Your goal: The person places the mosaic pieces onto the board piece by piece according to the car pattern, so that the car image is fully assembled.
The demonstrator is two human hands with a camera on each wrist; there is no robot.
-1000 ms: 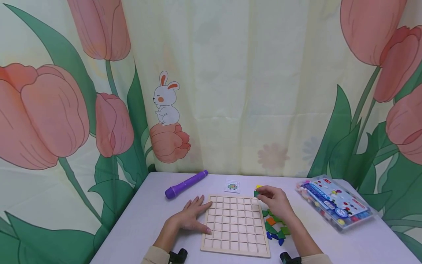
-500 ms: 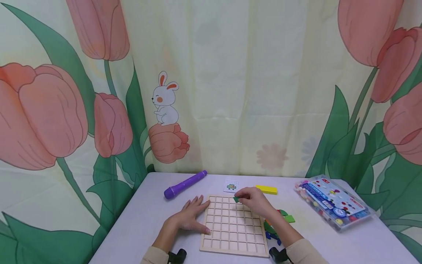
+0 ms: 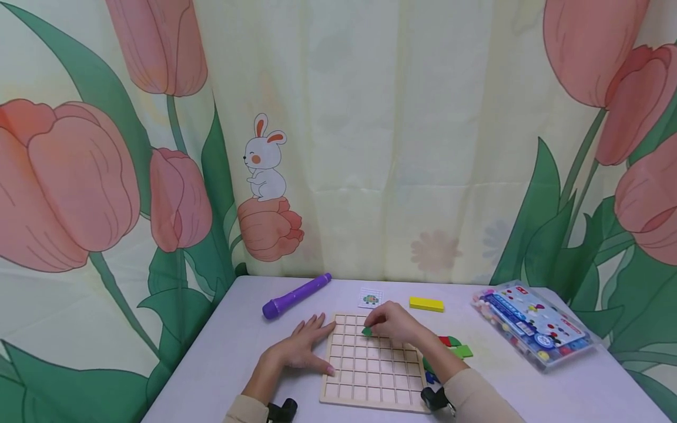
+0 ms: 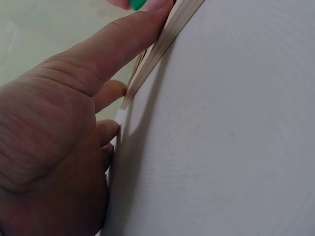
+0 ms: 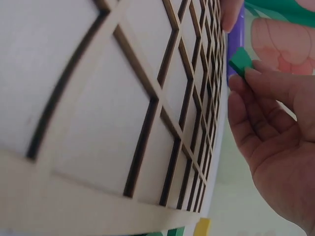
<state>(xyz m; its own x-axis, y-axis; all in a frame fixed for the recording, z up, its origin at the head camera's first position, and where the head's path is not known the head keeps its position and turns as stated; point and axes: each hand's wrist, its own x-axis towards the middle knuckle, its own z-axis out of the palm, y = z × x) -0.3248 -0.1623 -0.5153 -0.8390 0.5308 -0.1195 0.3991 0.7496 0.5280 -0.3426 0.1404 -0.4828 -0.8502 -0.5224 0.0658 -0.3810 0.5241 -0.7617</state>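
At the lower centre of the head view, the right hand (image 3: 394, 324) is pinching a small green angular block (image 3: 367, 332) over the upper part of a pale wooden grid board (image 3: 370, 376). In the right wrist view, its exposed end is pointing upper left, its long axis staying unclear. Cells are spreading below it; the left hand (image 3: 300, 351), fingers apart, is touching the board's left edge.
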